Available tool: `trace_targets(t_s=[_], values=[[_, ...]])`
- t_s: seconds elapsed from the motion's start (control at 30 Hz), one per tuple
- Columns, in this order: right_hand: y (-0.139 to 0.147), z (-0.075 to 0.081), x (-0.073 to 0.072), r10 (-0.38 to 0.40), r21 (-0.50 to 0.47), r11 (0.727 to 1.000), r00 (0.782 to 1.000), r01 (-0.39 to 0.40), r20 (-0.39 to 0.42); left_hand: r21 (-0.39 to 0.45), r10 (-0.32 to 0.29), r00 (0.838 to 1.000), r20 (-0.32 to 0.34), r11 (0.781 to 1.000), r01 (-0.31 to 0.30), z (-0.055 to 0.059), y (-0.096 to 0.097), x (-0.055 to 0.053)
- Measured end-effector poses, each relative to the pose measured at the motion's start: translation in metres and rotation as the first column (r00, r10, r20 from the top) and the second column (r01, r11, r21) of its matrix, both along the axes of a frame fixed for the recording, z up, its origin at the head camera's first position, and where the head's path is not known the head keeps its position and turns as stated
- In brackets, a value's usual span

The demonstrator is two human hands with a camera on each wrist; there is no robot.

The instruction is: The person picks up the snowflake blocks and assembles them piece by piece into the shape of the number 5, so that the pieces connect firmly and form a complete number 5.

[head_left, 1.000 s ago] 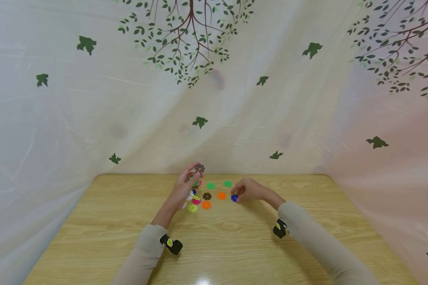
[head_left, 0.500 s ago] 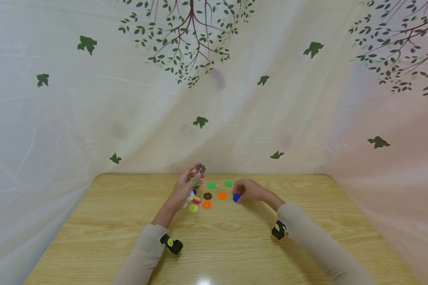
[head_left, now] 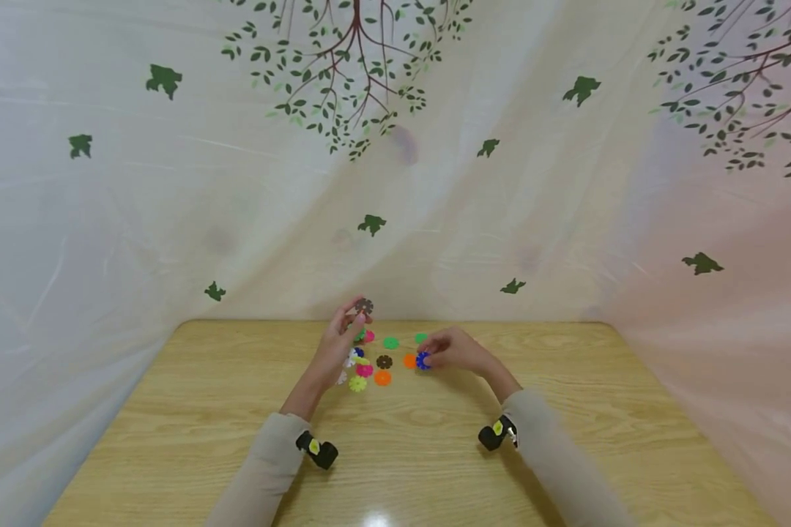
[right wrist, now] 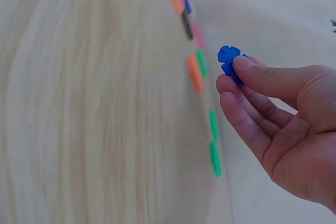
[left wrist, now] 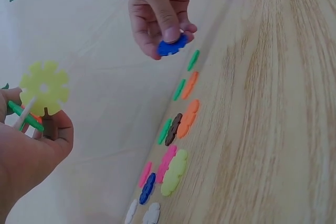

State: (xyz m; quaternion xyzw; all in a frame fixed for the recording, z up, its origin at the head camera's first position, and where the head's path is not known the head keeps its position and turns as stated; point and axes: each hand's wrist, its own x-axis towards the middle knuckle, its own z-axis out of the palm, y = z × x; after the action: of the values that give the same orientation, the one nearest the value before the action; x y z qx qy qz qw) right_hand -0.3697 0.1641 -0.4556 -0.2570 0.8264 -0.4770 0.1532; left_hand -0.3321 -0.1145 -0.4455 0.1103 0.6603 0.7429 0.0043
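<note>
My left hand [head_left: 332, 353] holds a joined cluster of notched snowflake discs above the back of the table. In the left wrist view a yellow disc [left wrist: 44, 82] tops this cluster, with green, white, orange and brown pieces partly hidden by the fingers. The brown disc [head_left: 365, 306] of the cluster shows at the fingertips in the head view. Between thumb and fingers, my right hand [head_left: 460, 350] pinches a single blue snowflake disc [right wrist: 228, 56], raised over the tabletop. The two hands are apart, with loose discs lying between them.
Loose discs lie flat on the wooden table [head_left: 395, 439]: orange [head_left: 382, 378], brown [head_left: 384, 362], green [head_left: 391, 342], yellow [head_left: 358, 383] and pink [head_left: 365, 370], among others. Several are near or under the left hand. A printed curtain [head_left: 270, 219] hangs behind the table's back edge.
My right hand has picked up the blue disc and carried it left, over toward the orange one. My left hand stays nearly in place with its cluster, tilting slightly.
</note>
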Motion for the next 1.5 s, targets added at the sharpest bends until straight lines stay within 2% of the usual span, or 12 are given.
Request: trace_targets(t_s=[0.13, 0.27, 0.43, 0.7, 1.1, 1.33, 1.5], values=[[-0.016, 0.001, 0.005, -0.045, -0.146, 0.988, 0.994, 0.059, 0.099, 0.015, 0.036, 0.999, 0.005, 0.999, -0.036, -0.001, -0.001, -0.001], [-0.032, 0.007, 0.012, -0.073, -0.201, 0.974, 0.987, 0.102, 0.147, 0.031, 0.063, 0.998, -0.001, 0.998, -0.063, 0.000, -0.002, 0.000], [-0.048, 0.016, 0.022, -0.062, -0.258, 0.959, 0.978, 0.114, 0.199, 0.033, 0.089, 0.996, -0.012, 0.996, -0.088, 0.001, -0.003, 0.000], [-0.062, 0.018, 0.031, -0.024, -0.307, 0.947, 0.974, 0.094, 0.224, 0.009, 0.079, 0.996, -0.035, 0.997, -0.079, 0.003, -0.002, 0.002], [-0.077, 0.016, 0.043, -0.021, -0.338, 0.935, 0.967, 0.109, 0.254, 0.006, 0.081, 0.995, -0.054, 0.997, -0.081, 0.004, 0.001, 0.003], [-0.082, 0.013, 0.044, -0.031, -0.365, 0.922, 0.967, 0.126, 0.254, 0.021, 0.073, 0.995, -0.062, 0.997, -0.072, 0.006, 0.003, 0.004], [-0.083, 0.012, 0.046, -0.050, -0.387, 0.912, 0.973, 0.136, 0.223, 0.034, 0.068, 0.996, -0.066, 0.997, -0.066, 0.005, 0.005, 0.004]])
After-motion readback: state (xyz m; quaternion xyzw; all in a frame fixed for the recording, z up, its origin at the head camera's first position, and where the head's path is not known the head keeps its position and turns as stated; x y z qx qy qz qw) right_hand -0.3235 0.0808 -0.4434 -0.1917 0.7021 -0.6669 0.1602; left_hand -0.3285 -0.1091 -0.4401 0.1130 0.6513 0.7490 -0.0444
